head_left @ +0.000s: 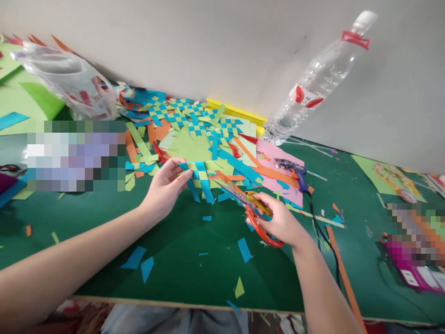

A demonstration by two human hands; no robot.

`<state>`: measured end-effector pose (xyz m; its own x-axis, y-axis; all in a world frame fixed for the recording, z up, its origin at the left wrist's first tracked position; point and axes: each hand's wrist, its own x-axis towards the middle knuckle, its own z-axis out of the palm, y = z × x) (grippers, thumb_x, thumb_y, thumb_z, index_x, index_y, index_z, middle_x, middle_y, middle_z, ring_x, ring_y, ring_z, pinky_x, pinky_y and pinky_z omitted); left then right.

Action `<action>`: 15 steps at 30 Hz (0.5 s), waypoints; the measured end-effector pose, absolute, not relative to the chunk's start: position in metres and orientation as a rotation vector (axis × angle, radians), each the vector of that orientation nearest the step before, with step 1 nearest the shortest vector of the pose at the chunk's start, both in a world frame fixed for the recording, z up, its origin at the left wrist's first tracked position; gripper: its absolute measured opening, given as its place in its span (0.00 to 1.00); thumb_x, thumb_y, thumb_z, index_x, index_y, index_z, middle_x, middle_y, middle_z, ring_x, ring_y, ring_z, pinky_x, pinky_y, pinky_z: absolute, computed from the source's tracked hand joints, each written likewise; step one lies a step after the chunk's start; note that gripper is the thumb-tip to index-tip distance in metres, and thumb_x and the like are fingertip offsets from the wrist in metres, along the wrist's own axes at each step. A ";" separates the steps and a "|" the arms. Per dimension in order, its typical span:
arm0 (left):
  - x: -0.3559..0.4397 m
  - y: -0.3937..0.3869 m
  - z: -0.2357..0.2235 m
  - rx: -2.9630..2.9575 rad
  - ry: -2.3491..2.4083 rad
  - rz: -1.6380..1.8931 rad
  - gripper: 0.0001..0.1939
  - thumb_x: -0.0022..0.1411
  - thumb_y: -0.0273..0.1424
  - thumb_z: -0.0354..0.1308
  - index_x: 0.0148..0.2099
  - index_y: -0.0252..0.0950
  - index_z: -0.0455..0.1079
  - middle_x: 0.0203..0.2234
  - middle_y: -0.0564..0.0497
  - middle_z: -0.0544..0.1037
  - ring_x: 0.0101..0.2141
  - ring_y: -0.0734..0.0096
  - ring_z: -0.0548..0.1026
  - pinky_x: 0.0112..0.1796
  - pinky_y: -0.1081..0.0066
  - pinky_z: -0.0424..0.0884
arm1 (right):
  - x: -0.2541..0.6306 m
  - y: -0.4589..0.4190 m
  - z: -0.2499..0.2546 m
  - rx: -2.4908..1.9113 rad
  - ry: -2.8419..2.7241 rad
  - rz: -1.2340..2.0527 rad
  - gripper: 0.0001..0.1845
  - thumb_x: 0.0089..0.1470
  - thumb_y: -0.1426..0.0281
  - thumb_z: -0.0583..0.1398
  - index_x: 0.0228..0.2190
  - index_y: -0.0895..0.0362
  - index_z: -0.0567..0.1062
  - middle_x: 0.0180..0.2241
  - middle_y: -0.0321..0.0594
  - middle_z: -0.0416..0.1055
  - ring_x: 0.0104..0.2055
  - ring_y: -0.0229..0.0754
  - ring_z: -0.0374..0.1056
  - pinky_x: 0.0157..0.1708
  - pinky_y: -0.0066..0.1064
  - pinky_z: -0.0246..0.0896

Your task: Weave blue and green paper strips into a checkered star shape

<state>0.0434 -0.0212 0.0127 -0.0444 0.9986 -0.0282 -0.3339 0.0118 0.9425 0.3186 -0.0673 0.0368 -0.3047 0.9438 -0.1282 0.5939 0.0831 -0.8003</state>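
Note:
My left hand [169, 185] pinches a small woven piece of blue and green paper strips [200, 172], with loose blue ends hanging down from it. In my right hand [278, 218] is a pair of scissors [257, 220] with one red handle loop and one yellow. The blades are parted and point left toward the woven piece; whether they touch a strip I cannot tell. Behind my hands lies a pile of blue-and-green woven paper pieces [189, 113]. Small blue paper scraps [244, 250] are scattered on the table in front of me.
A tall clear plastic bottle [313, 83] leans against the wall. To its lower right, a blue glue gun [301, 178] rests on pink paper [274, 160], its black cord running forward. At left stands a plastic bag [79, 88]. The green table [194, 273] ends just before my lap.

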 end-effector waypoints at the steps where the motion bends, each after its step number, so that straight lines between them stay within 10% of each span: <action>1: 0.044 -0.021 0.013 0.913 0.996 1.372 0.11 0.52 0.31 0.64 0.37 0.41 0.65 0.29 0.55 0.72 0.30 0.74 0.73 0.30 0.76 0.72 | 0.318 -0.067 0.037 -1.514 -1.944 1.113 0.21 0.47 0.63 0.63 0.44 0.54 0.69 0.43 0.41 0.71 0.46 0.46 0.70 0.46 0.38 0.66; 15: 0.043 -0.021 0.013 0.912 1.015 1.369 0.11 0.53 0.30 0.63 0.38 0.41 0.65 0.29 0.55 0.72 0.31 0.74 0.74 0.30 0.76 0.71 | 0.317 -0.068 0.041 -1.485 -1.868 1.243 0.15 0.51 0.64 0.60 0.42 0.54 0.72 0.39 0.42 0.74 0.38 0.45 0.74 0.39 0.36 0.71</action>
<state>0.0434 -0.0207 0.0125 -0.0529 0.9978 -0.0388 -0.3267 0.0194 0.9449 0.3169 -0.0676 0.0406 -0.3213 0.9294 -0.1818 0.5263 0.0156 -0.8502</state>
